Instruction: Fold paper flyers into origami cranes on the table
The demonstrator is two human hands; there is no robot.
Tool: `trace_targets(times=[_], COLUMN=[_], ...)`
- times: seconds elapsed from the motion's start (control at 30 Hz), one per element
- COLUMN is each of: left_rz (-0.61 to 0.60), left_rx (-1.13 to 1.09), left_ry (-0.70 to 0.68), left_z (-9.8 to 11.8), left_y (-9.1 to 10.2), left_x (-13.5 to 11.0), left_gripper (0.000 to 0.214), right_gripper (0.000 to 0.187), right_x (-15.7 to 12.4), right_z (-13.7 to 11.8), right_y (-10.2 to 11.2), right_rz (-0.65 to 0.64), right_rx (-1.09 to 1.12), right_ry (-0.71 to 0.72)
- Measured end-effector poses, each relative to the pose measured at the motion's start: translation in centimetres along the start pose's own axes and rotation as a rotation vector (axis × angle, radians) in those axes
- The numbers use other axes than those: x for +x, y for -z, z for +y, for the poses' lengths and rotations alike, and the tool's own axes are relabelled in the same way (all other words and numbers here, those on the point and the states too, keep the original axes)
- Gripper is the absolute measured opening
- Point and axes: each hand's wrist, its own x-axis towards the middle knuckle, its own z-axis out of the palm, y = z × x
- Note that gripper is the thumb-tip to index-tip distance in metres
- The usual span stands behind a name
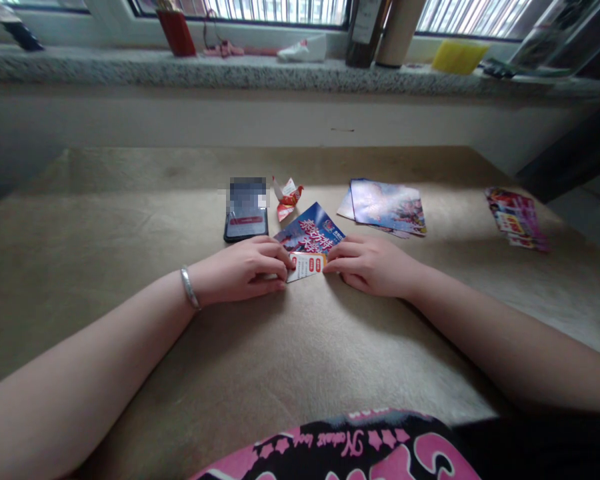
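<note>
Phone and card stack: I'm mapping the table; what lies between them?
Head view: a folded red paper figure and the far end of the blue flyer.

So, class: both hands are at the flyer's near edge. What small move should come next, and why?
Probably press the crease: slide the left hand along the white near flap of the flyer while the right hand steadies it. The left hand pinches that flap, the right fingertips touch its other end, and the rest lies flat on the table.

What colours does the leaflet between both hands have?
The leaflet is blue with red lettering, white at its near end; head view.
</note>
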Motion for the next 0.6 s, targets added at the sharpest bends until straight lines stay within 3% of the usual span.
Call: trace_targets(times=[0.33, 0.6], left_rz=[-0.002, -0.004], left_rx=[0.149, 0.112], left_ry=[0.026, 0.052], left_z=[0.3, 0.3], left_y=[-0.7, -0.7], left_x=[0.1, 0.0], left_gripper=[0.028, 0.023], right_gripper=[0.030, 0.030], right_x=[0.9, 0.9], right_z=[-0.9, -0.9], right_y=[-0.4, -0.2], right_rz=[-0.039, -0.078], right_rx=[-0.007, -0.057], right_ry=[-0.039, -0.038])
